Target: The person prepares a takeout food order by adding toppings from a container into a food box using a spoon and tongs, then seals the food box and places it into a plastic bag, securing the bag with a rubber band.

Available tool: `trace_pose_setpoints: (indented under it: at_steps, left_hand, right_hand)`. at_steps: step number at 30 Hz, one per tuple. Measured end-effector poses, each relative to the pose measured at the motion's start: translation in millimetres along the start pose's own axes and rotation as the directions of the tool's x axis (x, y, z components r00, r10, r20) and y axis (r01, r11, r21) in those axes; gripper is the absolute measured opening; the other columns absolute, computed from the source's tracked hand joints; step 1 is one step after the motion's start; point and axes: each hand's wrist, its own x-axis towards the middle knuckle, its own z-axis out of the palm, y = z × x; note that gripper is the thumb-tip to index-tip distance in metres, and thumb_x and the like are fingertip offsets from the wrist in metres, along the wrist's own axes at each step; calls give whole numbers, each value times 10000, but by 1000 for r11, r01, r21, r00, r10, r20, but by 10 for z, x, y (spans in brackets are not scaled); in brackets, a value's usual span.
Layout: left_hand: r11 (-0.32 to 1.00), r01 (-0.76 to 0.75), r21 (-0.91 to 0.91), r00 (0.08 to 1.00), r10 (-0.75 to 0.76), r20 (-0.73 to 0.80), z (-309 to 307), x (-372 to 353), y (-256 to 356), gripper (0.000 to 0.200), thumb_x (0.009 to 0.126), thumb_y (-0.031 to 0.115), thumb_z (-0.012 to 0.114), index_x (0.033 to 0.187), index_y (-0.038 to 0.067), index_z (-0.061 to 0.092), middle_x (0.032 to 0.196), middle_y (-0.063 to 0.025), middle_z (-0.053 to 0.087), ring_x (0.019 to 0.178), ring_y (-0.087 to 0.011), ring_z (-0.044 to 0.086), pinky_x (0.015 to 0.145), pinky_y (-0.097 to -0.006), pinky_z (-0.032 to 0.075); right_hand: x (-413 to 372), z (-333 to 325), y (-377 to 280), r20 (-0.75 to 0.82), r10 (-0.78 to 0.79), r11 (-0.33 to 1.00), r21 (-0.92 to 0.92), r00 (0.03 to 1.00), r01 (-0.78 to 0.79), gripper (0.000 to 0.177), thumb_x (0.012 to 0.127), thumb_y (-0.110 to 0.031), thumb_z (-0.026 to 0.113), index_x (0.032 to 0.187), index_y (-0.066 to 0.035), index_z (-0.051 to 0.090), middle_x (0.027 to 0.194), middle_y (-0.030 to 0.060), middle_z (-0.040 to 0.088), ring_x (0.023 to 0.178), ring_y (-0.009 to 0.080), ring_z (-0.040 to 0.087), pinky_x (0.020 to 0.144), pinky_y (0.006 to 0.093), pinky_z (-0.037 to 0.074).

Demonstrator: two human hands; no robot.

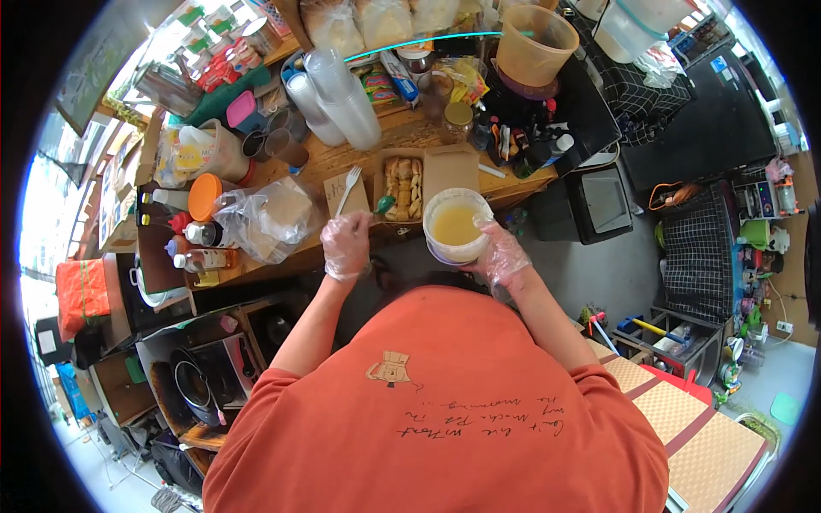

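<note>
The person stands at the near edge of a wooden counter (409,137), both hands in thin clear gloves. The right hand (502,255) cups a white tub (456,224) of pale yellow liquid from its right side, fingers curled around the wall and thumb up by the rim. The tub is held right at the counter's near edge, towards the right corner, and it just overlaps the front of an open cardboard box (451,169). The left hand (345,245) is clenched around a green-tipped utensil (382,204). Its green end points at the box's near left corner, and what kind of utensil it is cannot be told. The box lies just back from the near edge, its left half filled with rows of pale food pieces (402,188) and its lid folded open to the right. Just left of the box a white plastic fork (349,190) rests on a brown card. Further left along the near edge sits a crumpled clear plastic bag (267,219), with an orange-lidded bottle (203,197) beside it near the left edge. Stacks of clear cups (340,98) lie towards the far edge, and a translucent bucket (534,44) stands at the far right corner.
</note>
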Motion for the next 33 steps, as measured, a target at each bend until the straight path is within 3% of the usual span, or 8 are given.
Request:
trace_pose_setpoints:
  at_steps: [2,5,10,12,16,19,22,33]
  left_hand:
    - [973,215,-80,977,-215,3,37,45,-50,109,849,140,760,862,35,737,755,-149,669,740,-351,645,717,-439,512]
    - [788,503,-355,856,-511,80,-39,167,-95,167,907,182,753,927,20,786,713,-17,675,664,-90,568,616,-291,462]
    - [797,404,-449,912,-311,268,-423,521,464,143,917,153,726,909,17,772,703,-36,677,641,-150,610,607,-318,480]
    - [935,-236,-265,955,273,112,-272,561,486,146,898,158,713,872,20,754,714,-111,680,661,-280,652,619,-393,507]
    - [951,-279,-133,907,307,289,-105,587,566,152,882,171,701,855,27,738,738,-171,662,702,-375,645,658,-460,517]
    - [949,137,-284,965,-64,254,-152,681,629,170,892,171,691,874,12,748,741,-193,671,683,-312,674,653,-405,515]
    - [915,228,-333,964,-165,206,-291,769,643,178,892,176,693,885,9,754,743,-199,677,676,-285,684,644,-384,510]
    - [941,258,-218,957,-218,192,-184,1121,433,278,871,295,757,953,30,784,816,-189,726,748,-269,694,732,-376,524]
  right_hand:
    - [6,89,-3,-12,14,1000,-10,1000,-14,684,859,-280,710,1482,-244,429,1431,116,521,1267,348,578,944,592,532]
    - [-89,382,-89,-26,17,998,-65,1000,-19,689,855,-282,721,1479,-245,433,1433,98,523,1262,336,583,945,587,529]
    - [102,523,-57,-1,-5,991,-134,1000,5,691,863,-273,722,1488,-237,429,1430,89,527,1262,319,584,952,562,535]
    - [236,555,-35,99,-25,992,-120,995,37,708,868,-243,720,1505,-232,411,1434,87,519,1256,312,587,941,543,548]
    - [221,891,-85,33,-116,975,-187,993,120,741,858,-205,731,1517,-226,393,1429,96,508,1248,313,589,927,537,563]
    - [216,978,-129,47,-175,961,-209,983,181,767,841,-181,749,1517,-219,388,1421,111,500,1244,317,589,925,532,572]
    - [179,1000,-175,37,-141,975,-168,989,146,783,839,-176,754,1523,-216,374,1414,123,501,1247,325,587,929,528,574]
    - [378,719,-144,-73,-24,998,-56,997,20,664,863,-276,739,1454,-224,441,1403,119,539,1194,327,617,890,555,539]
